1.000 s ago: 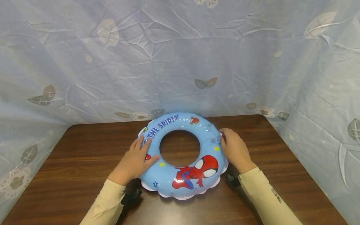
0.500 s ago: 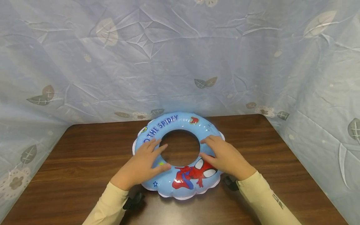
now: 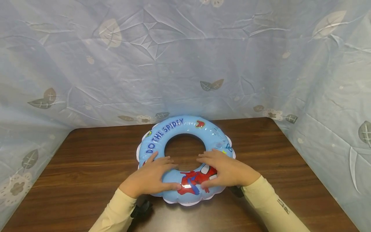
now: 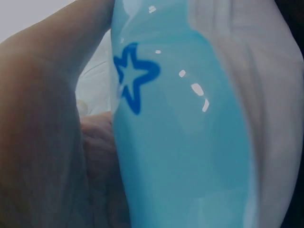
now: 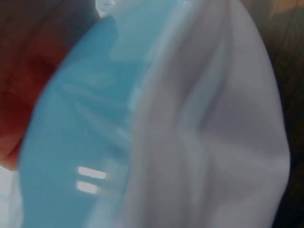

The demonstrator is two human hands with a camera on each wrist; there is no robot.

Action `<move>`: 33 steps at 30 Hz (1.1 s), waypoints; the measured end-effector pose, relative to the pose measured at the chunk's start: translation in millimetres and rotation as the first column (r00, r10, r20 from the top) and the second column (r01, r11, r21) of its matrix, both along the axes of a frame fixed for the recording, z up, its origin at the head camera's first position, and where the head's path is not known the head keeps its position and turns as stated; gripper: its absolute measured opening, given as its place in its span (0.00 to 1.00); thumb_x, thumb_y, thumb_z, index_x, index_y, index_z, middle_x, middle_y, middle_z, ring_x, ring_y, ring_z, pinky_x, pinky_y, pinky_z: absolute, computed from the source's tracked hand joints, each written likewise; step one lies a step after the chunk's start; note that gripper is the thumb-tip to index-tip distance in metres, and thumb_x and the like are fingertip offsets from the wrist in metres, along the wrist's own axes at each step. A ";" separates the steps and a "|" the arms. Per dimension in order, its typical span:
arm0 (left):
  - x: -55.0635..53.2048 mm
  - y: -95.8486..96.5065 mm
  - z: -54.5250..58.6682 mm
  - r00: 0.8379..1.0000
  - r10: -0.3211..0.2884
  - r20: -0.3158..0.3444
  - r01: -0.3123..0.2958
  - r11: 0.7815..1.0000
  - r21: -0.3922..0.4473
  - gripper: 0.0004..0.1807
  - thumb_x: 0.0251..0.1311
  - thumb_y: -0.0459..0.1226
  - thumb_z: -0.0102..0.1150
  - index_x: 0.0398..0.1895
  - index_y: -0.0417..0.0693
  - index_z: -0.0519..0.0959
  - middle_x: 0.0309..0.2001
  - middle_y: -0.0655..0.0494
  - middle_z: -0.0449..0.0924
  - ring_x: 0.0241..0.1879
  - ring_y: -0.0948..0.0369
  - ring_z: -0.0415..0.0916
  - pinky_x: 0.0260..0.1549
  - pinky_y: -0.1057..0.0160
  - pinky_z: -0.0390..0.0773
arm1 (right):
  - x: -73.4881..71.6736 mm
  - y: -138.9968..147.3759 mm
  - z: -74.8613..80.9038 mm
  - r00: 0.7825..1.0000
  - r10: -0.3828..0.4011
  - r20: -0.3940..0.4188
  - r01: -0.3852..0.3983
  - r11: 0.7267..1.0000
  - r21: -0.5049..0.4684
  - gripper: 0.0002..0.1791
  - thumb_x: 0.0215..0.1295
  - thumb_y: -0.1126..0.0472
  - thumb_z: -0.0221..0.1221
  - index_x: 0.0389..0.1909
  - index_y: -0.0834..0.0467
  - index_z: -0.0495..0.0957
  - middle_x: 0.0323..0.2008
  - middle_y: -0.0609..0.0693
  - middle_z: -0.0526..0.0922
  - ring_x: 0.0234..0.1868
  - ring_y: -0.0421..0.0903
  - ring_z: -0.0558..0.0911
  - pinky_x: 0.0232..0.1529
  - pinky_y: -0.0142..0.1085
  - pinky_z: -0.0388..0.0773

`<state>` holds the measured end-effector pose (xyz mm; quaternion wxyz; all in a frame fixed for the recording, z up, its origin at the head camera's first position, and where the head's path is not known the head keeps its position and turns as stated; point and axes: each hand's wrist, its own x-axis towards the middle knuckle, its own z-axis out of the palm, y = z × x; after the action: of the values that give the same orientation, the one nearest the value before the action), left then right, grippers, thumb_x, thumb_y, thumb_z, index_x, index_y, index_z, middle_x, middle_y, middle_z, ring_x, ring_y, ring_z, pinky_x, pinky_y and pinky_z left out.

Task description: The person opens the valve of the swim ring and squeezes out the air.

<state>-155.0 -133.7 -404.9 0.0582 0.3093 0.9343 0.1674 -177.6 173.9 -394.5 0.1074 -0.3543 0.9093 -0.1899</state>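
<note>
A light blue inflatable swim ring (image 3: 191, 122) with a red cartoon figure and the words "DO THE SPIDEY" lies flat on the brown table. My left hand (image 3: 150, 177) is over its near left part, fingers spread loosely toward the hole and thumb toward the red figure. Opposite it, my right hand (image 3: 230, 169) is over the near right part and covers some of the figure's head. The left wrist view shows the ring's side with a blue star (image 4: 135, 78), close beside the thumb. Its pale scalloped edge (image 5: 228, 142) fills much of the right wrist view.
The dark wood-grain table (image 3: 87, 158) extends around the ring on all sides. Behind it and at both sides hangs a pale blue curtain (image 3: 179, 58) with leaf prints. A black wrist device (image 3: 142, 207) sits under my left wrist.
Both hands have come from the ring's outer sides in over its top and nearer to me. The right hand no longer touches the outer right rim. The ring stays in place.
</note>
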 end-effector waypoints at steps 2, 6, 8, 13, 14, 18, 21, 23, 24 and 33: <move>0.0 0.1 -0.6 1.000 -0.001 0.004 0.001 1.000 -0.004 0.46 0.59 0.74 0.53 0.67 0.51 0.80 0.69 0.53 0.77 0.75 0.46 0.64 0.75 0.33 0.40 | -0.6 -0.8 -1.9 1.000 0.014 -0.006 -0.014 1.000 0.015 0.50 0.55 0.25 0.65 0.73 0.52 0.73 0.73 0.49 0.72 0.77 0.53 0.64 0.77 0.55 0.57; 0.1 0.7 -1.1 1.000 -0.004 0.010 0.004 1.000 -0.012 0.45 0.60 0.73 0.52 0.67 0.50 0.79 0.69 0.52 0.76 0.75 0.47 0.63 0.75 0.33 0.41 | -1.4 -1.4 -4.7 0.999 0.032 -0.019 -0.032 0.999 0.034 0.51 0.55 0.24 0.63 0.73 0.53 0.72 0.73 0.50 0.72 0.77 0.53 0.64 0.79 0.56 0.48; 0.3 0.9 -1.3 1.000 -0.005 0.011 0.005 1.000 -0.018 0.45 0.61 0.73 0.52 0.67 0.51 0.79 0.69 0.51 0.76 0.75 0.47 0.64 0.75 0.33 0.42 | -1.4 -1.7 -5.3 0.999 0.035 -0.015 -0.035 0.999 0.037 0.51 0.55 0.25 0.63 0.73 0.53 0.73 0.73 0.50 0.72 0.78 0.54 0.63 0.79 0.57 0.47; 0.7 1.9 -0.9 1.000 -0.010 0.011 0.010 1.000 -0.026 0.46 0.60 0.74 0.52 0.68 0.50 0.79 0.69 0.51 0.76 0.75 0.47 0.64 0.75 0.32 0.43 | -1.1 -2.8 -6.9 0.999 0.037 -0.002 -0.037 0.998 0.045 0.49 0.55 0.25 0.63 0.72 0.53 0.74 0.74 0.51 0.72 0.78 0.55 0.62 0.79 0.59 0.45; 0.8 2.4 -0.8 1.000 -0.010 0.012 0.010 1.000 -0.027 0.46 0.59 0.74 0.52 0.68 0.50 0.79 0.69 0.51 0.76 0.75 0.47 0.64 0.75 0.32 0.43 | -1.0 -3.0 -7.5 0.999 0.038 -0.001 -0.038 0.998 0.051 0.49 0.56 0.25 0.62 0.72 0.53 0.74 0.74 0.51 0.71 0.78 0.55 0.61 0.79 0.59 0.44; 1.8 4.5 -0.6 1.000 -0.005 0.012 0.006 0.999 -0.035 0.49 0.55 0.76 0.55 0.68 0.51 0.78 0.69 0.51 0.77 0.74 0.46 0.64 0.74 0.32 0.42 | -0.3 -3.7 -9.0 0.999 0.048 0.009 -0.049 0.996 0.072 0.50 0.57 0.24 0.60 0.73 0.53 0.72 0.75 0.52 0.69 0.80 0.57 0.58 0.79 0.59 0.40; 2.2 5.6 -1.6 1.000 -0.004 0.002 0.004 0.999 -0.037 0.49 0.55 0.76 0.55 0.68 0.50 0.78 0.68 0.50 0.77 0.74 0.45 0.64 0.74 0.31 0.42 | -0.3 -3.7 -10.1 0.998 0.051 0.024 -0.053 0.995 0.085 0.51 0.58 0.24 0.60 0.74 0.53 0.70 0.77 0.52 0.67 0.80 0.57 0.56 0.79 0.59 0.38; 2.1 6.3 -2.9 1.000 -0.004 -0.003 0.004 0.999 -0.036 0.49 0.55 0.76 0.55 0.68 0.50 0.78 0.67 0.50 0.77 0.73 0.45 0.64 0.74 0.31 0.42 | -0.9 -3.6 -11.2 0.998 0.050 0.031 -0.053 0.994 0.091 0.51 0.58 0.24 0.60 0.75 0.52 0.70 0.77 0.52 0.66 0.81 0.56 0.55 0.79 0.59 0.37; 1.8 6.5 -3.7 1.000 -0.002 -0.001 0.002 0.999 -0.039 0.49 0.55 0.75 0.55 0.68 0.51 0.78 0.68 0.50 0.77 0.74 0.44 0.63 0.74 0.31 0.41 | -1.2 -3.6 -11.7 0.998 0.050 0.033 -0.052 0.994 0.093 0.51 0.58 0.24 0.60 0.75 0.52 0.69 0.77 0.52 0.66 0.81 0.56 0.55 0.79 0.59 0.37; 0.9 7.1 -6.4 1.000 0.016 0.015 -0.015 0.998 -0.055 0.48 0.56 0.76 0.54 0.69 0.53 0.77 0.69 0.50 0.75 0.75 0.45 0.61 0.74 0.32 0.37 | -1.9 -4.6 -13.5 0.997 0.045 0.059 -0.051 0.994 0.097 0.50 0.58 0.26 0.61 0.75 0.52 0.69 0.77 0.52 0.67 0.81 0.55 0.55 0.80 0.58 0.37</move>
<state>-154.1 -126.6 -411.4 0.0728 0.2990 0.9404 0.1446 -179.5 169.4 -408.0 0.1551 -0.3647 0.9054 -0.1521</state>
